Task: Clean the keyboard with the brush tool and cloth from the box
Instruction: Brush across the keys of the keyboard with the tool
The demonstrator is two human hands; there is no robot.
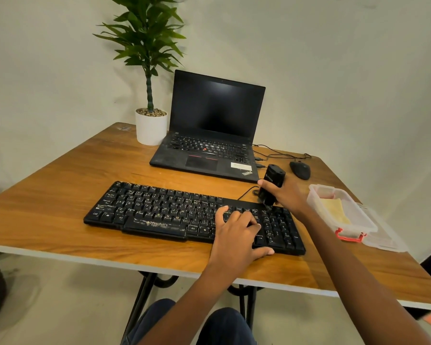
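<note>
A dusty black keyboard (159, 210) lies across the middle of the wooden table (60, 195). My left hand (237, 235) rests flat on its right part, fingers spread over the keys and thumb at the front edge. My right hand (288, 195) grips a black brush tool (271, 183), held upright with its lower end touching the keyboard's upper right corner by the number pad. To the right stands an open clear plastic box (316, 195) with a red latch; a yellow cloth (336, 210) lies inside it.
An open black laptop (209, 145) sits behind the keyboard, with a potted plant (151, 125) at its left. A black mouse (300, 170) and cables lie at the back right. The box's lid (383, 237) rests beside the box near the right table edge.
</note>
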